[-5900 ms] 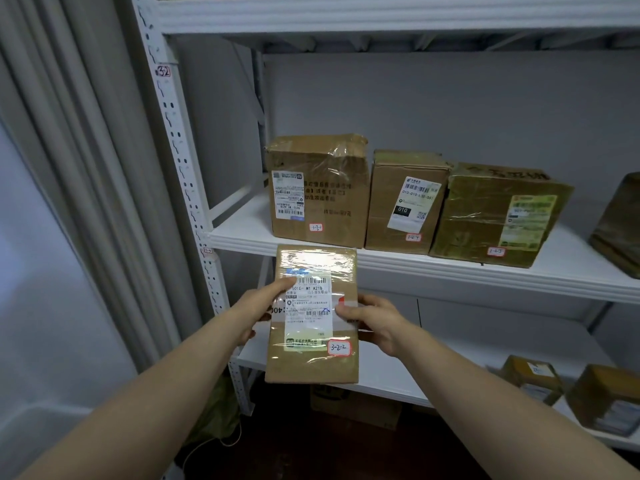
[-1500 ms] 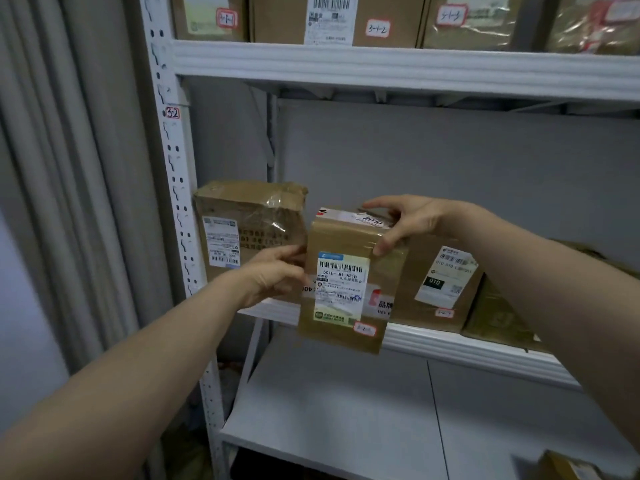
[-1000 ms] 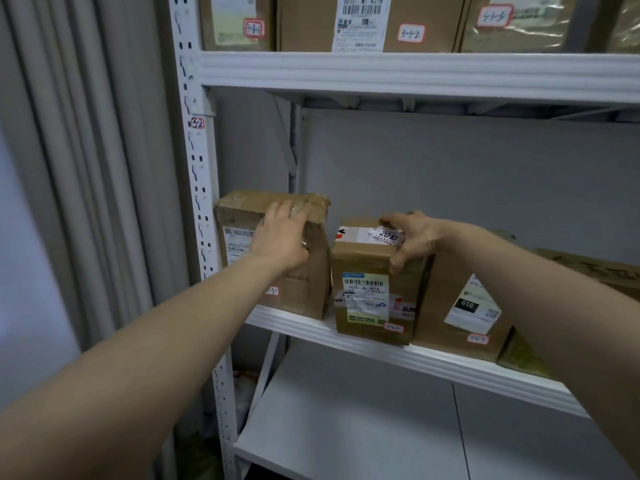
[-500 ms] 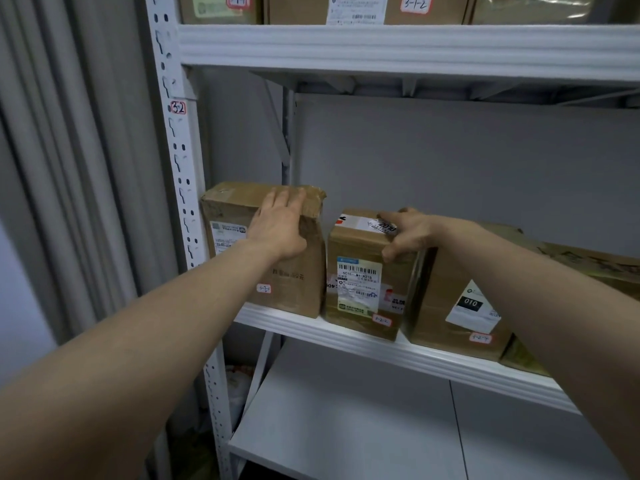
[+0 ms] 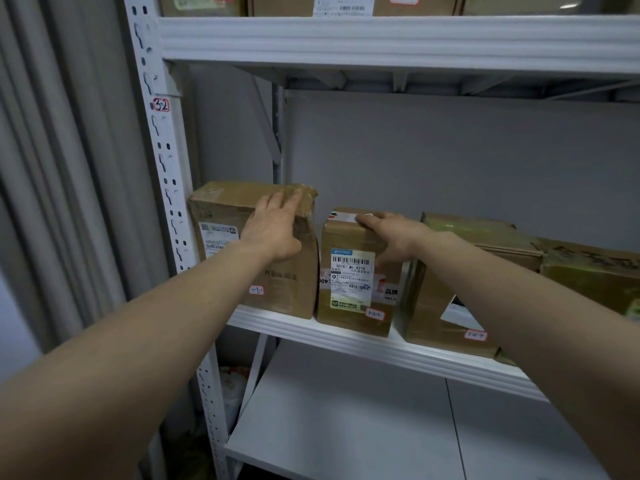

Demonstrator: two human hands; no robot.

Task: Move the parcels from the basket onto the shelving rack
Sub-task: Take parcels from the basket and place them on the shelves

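A slim brown parcel [image 5: 349, 306] with a white barcode label stands upright on the middle shelf [image 5: 346, 336] of the white shelving rack, between two larger boxes. My right hand [image 5: 391, 237] grips its top right corner, fingers over the top and thumb down the front. My left hand [image 5: 277, 226] lies flat with straight fingers on the large taped carton [image 5: 221, 209] to its left, pressing its upper right front. The basket is out of view.
A brown box [image 5: 433, 317] with a red-edged tag stands right of the slim parcel, with a shiny wrapped box [image 5: 588, 271] beyond it. Several parcels line the upper shelf [image 5: 381, 39]. The lower shelf [image 5: 346, 427] shows bare white board. Grey curtain [image 5: 62, 168] hangs at the left.
The slim parcel went from both hands in the air to standing on the middle shelf. My left hand let go and moved onto the large carton, which shifted left, widening the gap.
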